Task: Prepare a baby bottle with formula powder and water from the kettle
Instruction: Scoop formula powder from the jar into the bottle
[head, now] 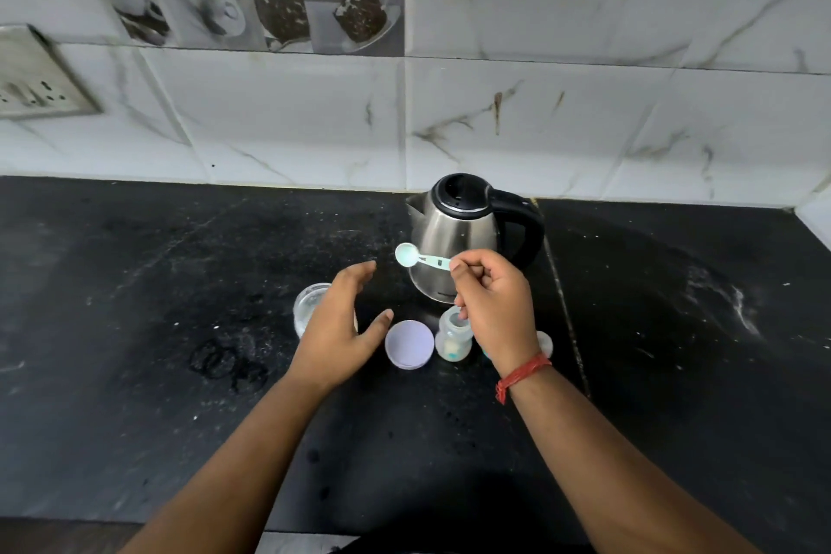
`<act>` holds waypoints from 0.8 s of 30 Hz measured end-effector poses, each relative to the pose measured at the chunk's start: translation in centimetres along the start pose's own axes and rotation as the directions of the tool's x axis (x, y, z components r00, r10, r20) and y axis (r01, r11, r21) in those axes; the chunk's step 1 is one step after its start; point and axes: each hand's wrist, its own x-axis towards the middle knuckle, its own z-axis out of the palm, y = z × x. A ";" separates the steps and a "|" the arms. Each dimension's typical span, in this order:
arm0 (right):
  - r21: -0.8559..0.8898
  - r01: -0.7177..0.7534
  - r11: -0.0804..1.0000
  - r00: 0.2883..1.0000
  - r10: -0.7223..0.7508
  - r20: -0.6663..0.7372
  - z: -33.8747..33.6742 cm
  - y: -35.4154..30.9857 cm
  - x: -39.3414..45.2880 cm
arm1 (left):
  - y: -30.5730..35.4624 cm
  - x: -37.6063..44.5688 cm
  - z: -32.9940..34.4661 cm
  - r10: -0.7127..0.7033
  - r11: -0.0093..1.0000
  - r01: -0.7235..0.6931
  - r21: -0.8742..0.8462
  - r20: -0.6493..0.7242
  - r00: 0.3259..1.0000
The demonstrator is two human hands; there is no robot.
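Our right hand point(492, 304) pinches scoop point(420, 258) handle, thumb and fingers curled tight; bowl hangs before kettle point(454, 238), above open baby bottle point(454, 335). Our left hand point(337, 326) spread wide, gripping nothing, beside clear jar point(308, 306). Lavender lid point(409, 344) flat on counter point(135, 283).

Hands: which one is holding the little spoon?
The right hand, the one with the red thread on its wrist, pinches the measuring scoop by its handle. The left hand is spread open, holding nothing.
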 end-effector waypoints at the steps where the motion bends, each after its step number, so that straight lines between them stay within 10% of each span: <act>1: -0.002 0.007 1.000 1.000 -0.007 0.012 1.0 -0.3 0.0 | -0.4 -0.2 -1.0 0.001 1.000 0.000 0.006 -0.026 1.000; 12: -0.340 0.094 0.936 0.968 -0.006 0.252 10.0 0.3 0.2 | -6.0 -2.5 -7.0 -0.122 0.985 0.129 0.115 -0.062 0.991; 24: -0.731 0.470 0.495 0.847 -0.020 0.532 15.6 0.1 -0.1 | -8.9 -2.4 -7.4 -0.121 0.987 0.115 0.109 0.050 0.991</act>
